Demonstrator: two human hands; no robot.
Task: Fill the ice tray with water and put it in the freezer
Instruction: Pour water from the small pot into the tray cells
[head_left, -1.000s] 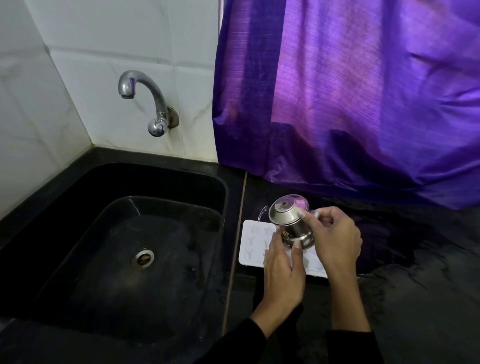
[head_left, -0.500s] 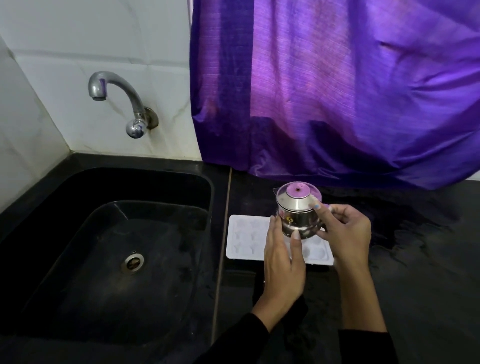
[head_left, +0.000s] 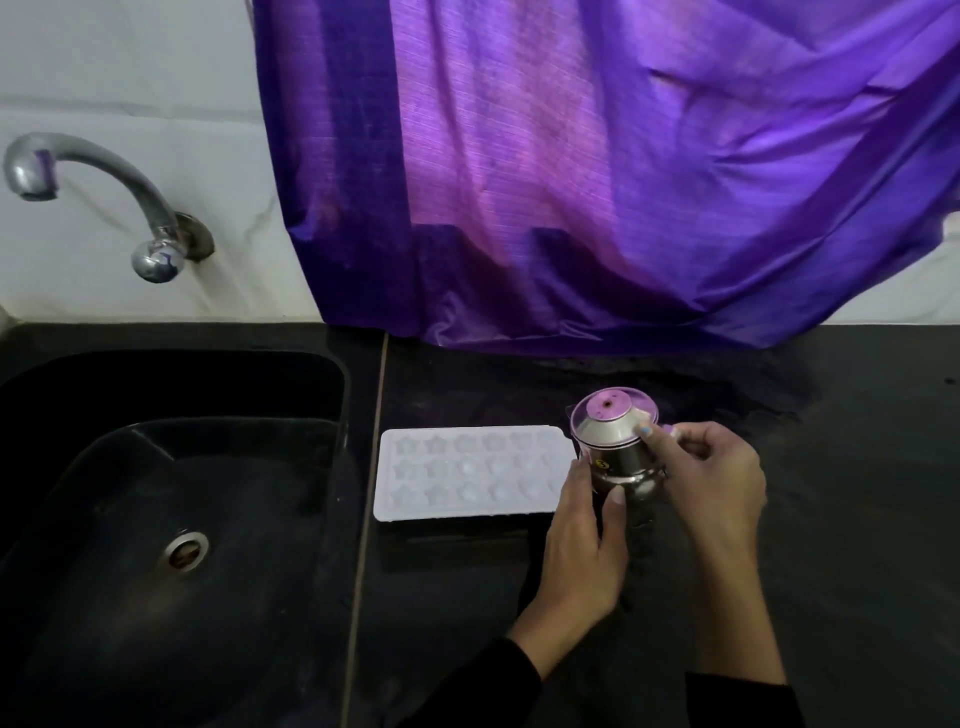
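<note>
White plastic marks the ice tray (head_left: 470, 472), lying flat on the black counter (head_left: 831, 519) just right of the sink (head_left: 171, 493), its long axis running left to right across the head view. At its right end both hands grasp a small steel jug (head_left: 615, 447) with a clear lid, held upright: the left hand (head_left: 584, 551) curls round the body from below, and the right hand (head_left: 711, 478) pinches it near the lid. So the tray lies directly to the left of the hands, with the left hand nearer. Its star and round cells seem to hold water, though I cannot tell how full. Lifting it level looks likely next. Behind hang a purple curtain (head_left: 597, 182) and a tap (head_left: 93, 192).
</note>
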